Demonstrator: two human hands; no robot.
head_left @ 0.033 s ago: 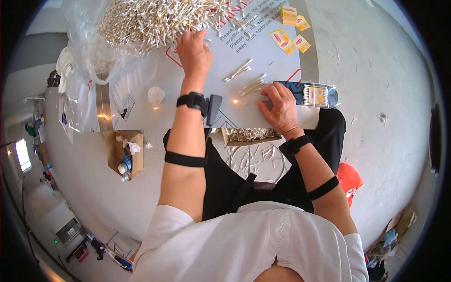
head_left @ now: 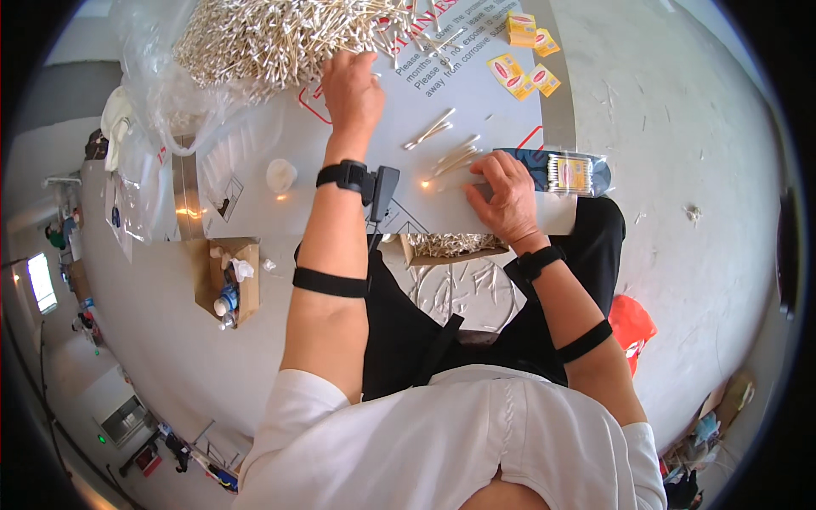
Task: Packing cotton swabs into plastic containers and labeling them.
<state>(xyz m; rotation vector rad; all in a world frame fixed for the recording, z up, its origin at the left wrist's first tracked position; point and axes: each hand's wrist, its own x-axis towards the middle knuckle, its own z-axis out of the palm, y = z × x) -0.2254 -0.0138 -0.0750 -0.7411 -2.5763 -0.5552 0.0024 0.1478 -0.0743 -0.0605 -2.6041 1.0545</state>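
My left hand (head_left: 350,95) reaches to the near edge of a big heap of loose cotton swabs (head_left: 272,42). Its fingers are bent and apart, and the tips are partly hidden against the heap. At the right, my right hand (head_left: 507,191) rests low over the table with curled fingers; a gap shows between thumb and forefinger. Just left of it lie a few cotton swabs (head_left: 459,155), and a smaller group (head_left: 431,132) lies beyond them. Beside its right edge is a clear and dark-patterned pouch (head_left: 602,174) of swabs with a yellow card (head_left: 576,174).
Several yellow cards (head_left: 522,76) lie at the table's far right. A clear plastic bag (head_left: 157,85) stands left of the heap, and a round whitish piece (head_left: 281,175) lies nearer. Below the table edge are a box of swabs (head_left: 455,245) and a carton with bottles (head_left: 248,289).
My left hand and forearm have shifted very slightly left and away from me. My right hand is almost unmoved.
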